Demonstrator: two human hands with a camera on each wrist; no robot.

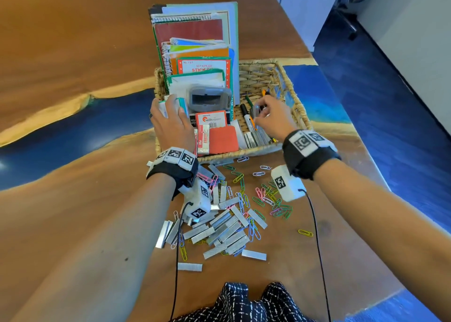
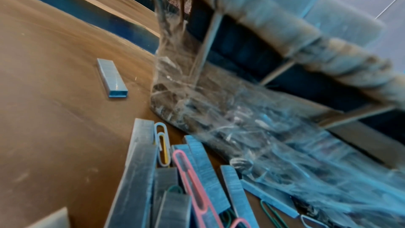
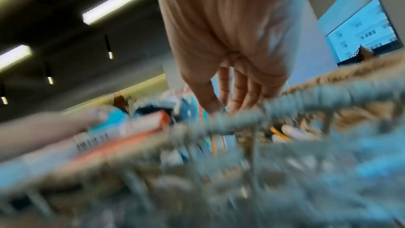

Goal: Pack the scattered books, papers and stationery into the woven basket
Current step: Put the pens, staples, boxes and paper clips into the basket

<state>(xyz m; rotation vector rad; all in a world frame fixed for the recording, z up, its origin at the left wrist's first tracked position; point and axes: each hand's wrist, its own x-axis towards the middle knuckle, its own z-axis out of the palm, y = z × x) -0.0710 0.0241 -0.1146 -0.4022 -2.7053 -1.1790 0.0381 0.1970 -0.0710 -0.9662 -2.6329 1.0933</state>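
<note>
A woven basket [image 1: 288,82] stands near the bench's [image 1: 73,53] right edge, with books upright at its far left; the left hand [image 1: 170,124] rests, fingers extended, on a small box [image 1: 162,108] inside; the right hand's [image 1: 271,115] grip pinches a small grey item, probably staples, above the pens [image 1: 246,116]. Staple strips [image 1: 227,226] and paper clips [image 1: 275,199] still litter the near edge; gathering them likely comes next.
</note>
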